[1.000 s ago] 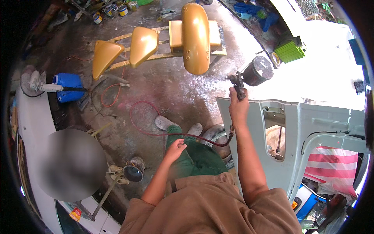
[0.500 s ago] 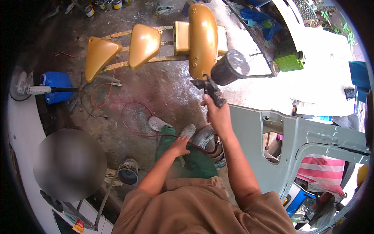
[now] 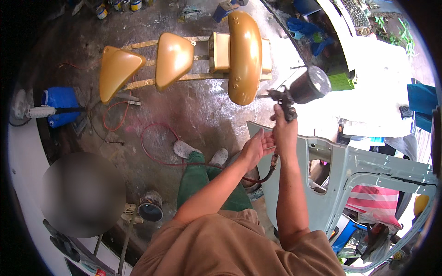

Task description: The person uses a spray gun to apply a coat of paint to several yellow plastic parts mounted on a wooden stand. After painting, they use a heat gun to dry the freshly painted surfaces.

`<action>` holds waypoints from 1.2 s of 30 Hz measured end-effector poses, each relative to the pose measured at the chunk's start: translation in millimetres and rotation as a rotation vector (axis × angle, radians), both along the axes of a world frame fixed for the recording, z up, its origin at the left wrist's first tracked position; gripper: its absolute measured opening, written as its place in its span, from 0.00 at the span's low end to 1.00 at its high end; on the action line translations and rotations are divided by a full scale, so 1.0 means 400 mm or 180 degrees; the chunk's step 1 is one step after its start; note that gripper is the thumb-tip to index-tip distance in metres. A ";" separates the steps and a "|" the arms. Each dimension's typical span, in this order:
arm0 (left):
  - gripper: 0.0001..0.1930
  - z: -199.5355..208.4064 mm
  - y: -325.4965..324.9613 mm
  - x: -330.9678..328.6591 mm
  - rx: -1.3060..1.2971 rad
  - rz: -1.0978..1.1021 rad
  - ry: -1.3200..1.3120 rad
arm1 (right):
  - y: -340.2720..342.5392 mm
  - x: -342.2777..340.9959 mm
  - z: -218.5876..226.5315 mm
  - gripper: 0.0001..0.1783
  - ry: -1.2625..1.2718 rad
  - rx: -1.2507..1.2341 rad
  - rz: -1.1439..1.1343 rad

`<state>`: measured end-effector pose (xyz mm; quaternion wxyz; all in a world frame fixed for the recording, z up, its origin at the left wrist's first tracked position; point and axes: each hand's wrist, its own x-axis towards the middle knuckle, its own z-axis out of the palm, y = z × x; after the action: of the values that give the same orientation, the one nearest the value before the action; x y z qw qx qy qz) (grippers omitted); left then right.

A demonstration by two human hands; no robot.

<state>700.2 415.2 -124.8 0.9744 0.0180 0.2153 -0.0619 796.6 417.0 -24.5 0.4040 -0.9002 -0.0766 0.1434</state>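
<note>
My right hand (image 3: 285, 129) is wrapped round the handle of a dark spray gun (image 3: 282, 97). A dark round paint cup (image 3: 311, 84) is fixed to the gun and tilts to the right. A hose (image 3: 264, 179) runs from the bottom of the gun, down past my right wrist and across my legs. My left hand (image 3: 258, 146) is beside my right wrist, fingers stretched and apart, with nothing visible in it. The gun's nozzle points left, just below the lower end of a gold curved fender (image 3: 246, 57). Left of the fender lie a rounded gold panel (image 3: 174, 60) and a triangular gold panel (image 3: 119, 71).
The gold parts rest on a taped slatted rack (image 3: 152, 83). A grey-green vehicle body panel (image 3: 287, 172) stands close at my right. At the left are a blue jug (image 3: 62, 103) and a small bucket (image 3: 150, 207). The red hose (image 3: 144, 142) loops over the wet floor.
My right hand has moved right with the spray gun, away from the fender's end. My left hand has risen from beside my knee to my right wrist. The view has shifted slightly.
</note>
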 end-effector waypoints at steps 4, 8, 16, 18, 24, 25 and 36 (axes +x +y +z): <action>0.23 0.070 0.052 0.002 0.0207 0.0471 -0.0481 | 0.091 -0.069 0.045 0.17 0.0486 0.0253 0.0478; 0.22 0.083 0.040 0.016 -0.0180 0.0774 -0.0279 | 0.117 -0.056 0.062 0.15 0.0821 0.0138 0.0593; 0.20 0.179 0.012 0.105 -0.0169 0.0259 -0.0575 | 0.017 0.064 0.095 0.17 -0.0195 -0.0227 0.0192; 0.20 0.175 0.010 0.127 -0.0322 0.0063 -0.0585 | 0.012 0.087 0.118 0.22 0.0089 -0.0385 -0.0074; 0.20 0.212 0.085 0.117 0.0108 0.0362 -0.0172 | 0.103 0.088 0.084 0.19 -0.0086 -0.0110 0.0308; 0.21 0.223 0.110 0.112 -0.0087 0.0469 0.0068 | 0.128 0.084 0.081 0.19 0.0036 -0.0044 0.0382; 0.22 0.250 0.157 0.205 -0.0472 0.0454 -0.0057 | 0.188 0.193 0.132 0.18 0.0421 -0.0134 0.0598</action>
<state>782.3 478.1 -24.9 0.9769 -0.0689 0.2022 -0.0080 873.8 492.4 28.5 0.3740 -0.8859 -0.1308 0.2413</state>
